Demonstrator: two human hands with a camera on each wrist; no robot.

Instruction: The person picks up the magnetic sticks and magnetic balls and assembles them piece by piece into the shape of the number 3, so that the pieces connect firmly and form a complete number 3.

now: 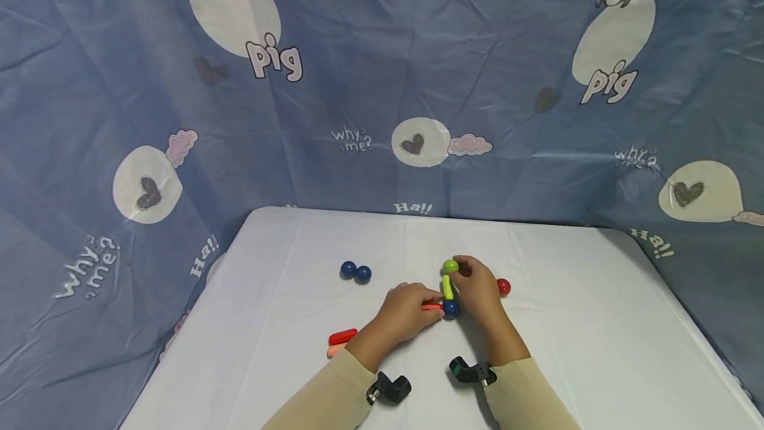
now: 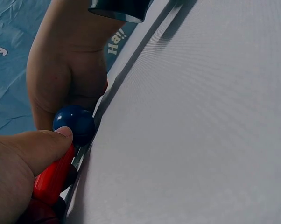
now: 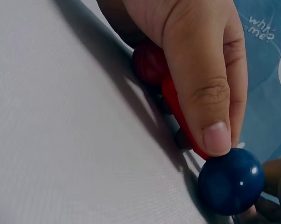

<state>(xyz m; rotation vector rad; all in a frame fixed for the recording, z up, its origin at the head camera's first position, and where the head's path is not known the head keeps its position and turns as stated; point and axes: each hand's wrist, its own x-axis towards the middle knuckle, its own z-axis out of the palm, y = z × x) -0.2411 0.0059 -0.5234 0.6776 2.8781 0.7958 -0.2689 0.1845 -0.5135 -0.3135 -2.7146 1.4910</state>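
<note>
On the white table (image 1: 567, 350), right of its middle, the left hand (image 1: 406, 312) has its thumb and fingers clamped on a red rod (image 1: 431, 306), the thumb tip touching a blue ball (image 1: 451, 309) at the rod's end. In the right wrist view a dark red ball (image 3: 149, 63) sits at the rod's other end, beneath the same hand. From the blue ball a lime rod (image 1: 447, 288) runs away from the person towards a green ball (image 1: 450, 267); whether rod and green ball touch, I cannot tell. The right hand (image 1: 479, 289) pinches the green ball between thumb and fingers. Just beside that hand, on its right, lies a red ball (image 1: 504, 287). Farther left, two blue balls (image 1: 363, 275) lie side by side, and near the left sleeve (image 1: 334, 390) a second red rod (image 1: 343, 336) lies just beyond a pink rod (image 1: 335, 350)
</note>
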